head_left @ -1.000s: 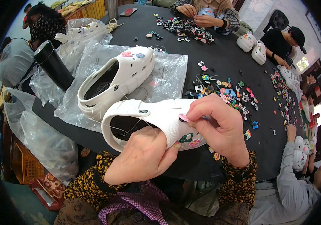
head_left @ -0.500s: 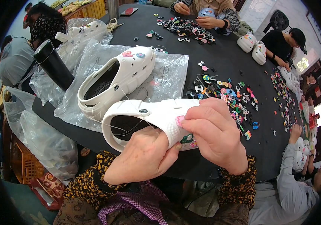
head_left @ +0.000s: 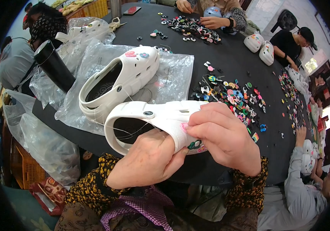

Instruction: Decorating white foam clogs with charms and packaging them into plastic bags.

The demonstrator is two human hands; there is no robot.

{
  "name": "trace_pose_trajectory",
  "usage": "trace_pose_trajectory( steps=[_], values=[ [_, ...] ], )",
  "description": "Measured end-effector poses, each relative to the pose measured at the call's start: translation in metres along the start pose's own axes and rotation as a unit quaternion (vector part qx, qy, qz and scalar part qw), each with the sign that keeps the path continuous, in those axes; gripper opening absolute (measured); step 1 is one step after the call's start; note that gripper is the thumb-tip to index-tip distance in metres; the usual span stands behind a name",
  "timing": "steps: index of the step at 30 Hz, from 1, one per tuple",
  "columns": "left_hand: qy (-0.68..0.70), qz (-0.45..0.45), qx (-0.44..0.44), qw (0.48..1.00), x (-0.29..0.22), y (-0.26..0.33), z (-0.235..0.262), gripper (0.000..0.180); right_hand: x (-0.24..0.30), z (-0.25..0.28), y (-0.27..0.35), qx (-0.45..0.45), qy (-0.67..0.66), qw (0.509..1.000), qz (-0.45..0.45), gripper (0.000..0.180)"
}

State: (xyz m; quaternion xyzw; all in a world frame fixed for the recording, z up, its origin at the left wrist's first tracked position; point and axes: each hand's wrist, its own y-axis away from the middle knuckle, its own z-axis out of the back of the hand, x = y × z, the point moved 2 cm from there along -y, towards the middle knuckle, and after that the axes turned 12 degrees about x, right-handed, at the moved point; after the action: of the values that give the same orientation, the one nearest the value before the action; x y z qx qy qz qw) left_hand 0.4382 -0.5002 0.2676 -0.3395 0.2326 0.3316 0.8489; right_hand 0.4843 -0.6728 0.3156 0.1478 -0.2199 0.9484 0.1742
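Note:
A white clog is tilted on its side in front of me. My left hand grips it at the opening, fingers inside and thumb outside along the upper's edge. My right hand pinches a small pink shoe charm against the perforated top of the upper. A dark green charm and a few colourful ones sit lower on the same upper, partly covered by the right fingers. Thin thread loops hang at the heel strap. Beyond it, a second white clog with pink and blue flower charms rests on a clear plastic bag.
Loose charms are heaped right of my clog on the dark table. At left stand a black flask and a bulging plastic bag. Other people sit around the table with more clogs and another charm pile.
My right hand has shifted slightly right and down, still pinching the pink charm at the upper. The left hand keeps nearly the same hold.

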Motion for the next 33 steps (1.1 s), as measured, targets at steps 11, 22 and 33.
trace_pose_trajectory(
  steps=[11,22,33],
  values=[
    [-0.003,0.005,-0.005,1.000,0.001,0.002,-0.002,0.030,-0.005,0.001,-0.001,0.004,-0.112,0.993,-0.022,0.021],
    [0.019,0.031,-0.005,0.999,0.002,0.001,0.000,0.028,-0.011,-0.006,0.001,-0.073,-0.145,0.985,-0.055,0.023],
    [0.017,0.028,-0.003,0.999,0.003,0.000,0.000,0.027,-0.012,-0.006,-0.003,-0.071,-0.117,0.990,-0.038,0.023]
  ],
)
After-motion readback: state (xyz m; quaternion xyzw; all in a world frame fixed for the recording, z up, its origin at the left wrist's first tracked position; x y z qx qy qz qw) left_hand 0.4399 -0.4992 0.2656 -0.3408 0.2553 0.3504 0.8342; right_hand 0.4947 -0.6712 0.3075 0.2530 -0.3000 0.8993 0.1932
